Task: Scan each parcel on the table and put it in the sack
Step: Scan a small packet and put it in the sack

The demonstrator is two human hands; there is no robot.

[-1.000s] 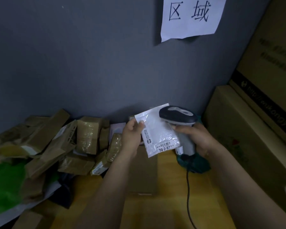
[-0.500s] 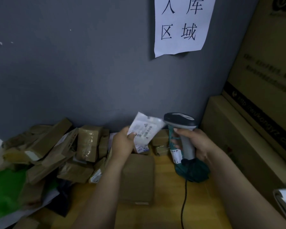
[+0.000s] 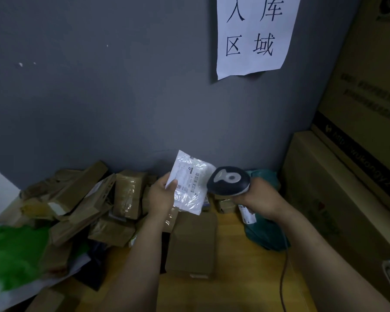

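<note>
Left hand [image 3: 161, 195] pinches crinkly white labelled parcel [image 3: 189, 183].

Parcel pile [image 3: 83, 206] left of box [image 3: 191, 242], scanner [image 3: 229, 181] right.

Dim grey wall [image 3: 99, 97] — paper sign [image 3: 254, 34] (taped) — above wooden table [image 3: 245, 278].

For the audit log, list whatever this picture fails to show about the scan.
Head view:
Label on the white parcel: print too small and blurred to read.
Trigger of the barcode scanner: hidden under the right hand.
The green plastic at the left: blurred, cut by the frame edge; possibly the sack, cannot tell.
</note>
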